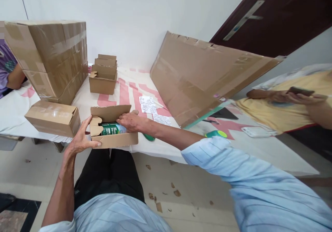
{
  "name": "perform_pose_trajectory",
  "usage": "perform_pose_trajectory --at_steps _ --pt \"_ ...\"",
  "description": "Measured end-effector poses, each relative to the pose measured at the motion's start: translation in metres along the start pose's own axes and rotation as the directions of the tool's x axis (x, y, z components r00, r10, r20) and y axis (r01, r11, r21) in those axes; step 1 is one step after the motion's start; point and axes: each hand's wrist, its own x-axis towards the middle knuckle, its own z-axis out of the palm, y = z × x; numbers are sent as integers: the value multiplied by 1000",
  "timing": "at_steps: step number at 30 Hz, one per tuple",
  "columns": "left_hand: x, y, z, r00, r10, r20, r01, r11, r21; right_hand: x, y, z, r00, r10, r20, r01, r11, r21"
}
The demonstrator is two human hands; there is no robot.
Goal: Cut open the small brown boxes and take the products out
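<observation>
So the person's got a small cardboard box (119, 142) sitting open at the near edge of a cloth-covered table (166, 149), lid flap standing up at the back. The left hand (80, 139) is gripping the box's left end, thumb across the front corner and fingers up along the side. The right hand (131, 122) reaches in from the right, fingers over a green package (110, 129) lying inside; can't really tell if it's pinching the thing or just pressing on it. Just left of that there's a taped-up box (53, 117), with a big stack of taped cartons (59, 55) behind it. More open boxes (102, 85) stand in a row further back, and some printed sheets (147, 104) lie to the right, near a big cardboard panel (197, 76). Far right, somebody in a yellow top (267, 110) holds a phone (301, 91).
</observation>
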Motion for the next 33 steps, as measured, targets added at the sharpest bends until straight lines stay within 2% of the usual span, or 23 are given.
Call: perform_pose_trajectory --at_steps 9,13,17,21,24,28,33 --pt "-1 6 2 999 41 21 -41 999 17 14 4 11 998 -49 -35 53 991 123" --pt "-2 2 3 999 47 -5 -47 999 28 7 6 17 987 -128 -92 139 984 116" --pt "-1 -4 1 999 49 8 -49 999 3 1 3 20 982 -135 -134 146 986 78" --pt "1 -4 0 997 71 20 -72 996 58 6 -2 15 989 -119 -91 125 990 68" --pt "2 -3 0 998 64 22 -65 996 54 8 -2 10 987 -145 -68 153 980 128" --pt "1 -3 -1 999 52 6 -52 997 63 0 -2 6 985 -143 -98 163 953 253" --pt "7 0 -7 995 94 -20 -91 987 130 -13 1 -11 986 -100 -133 134 952 274"
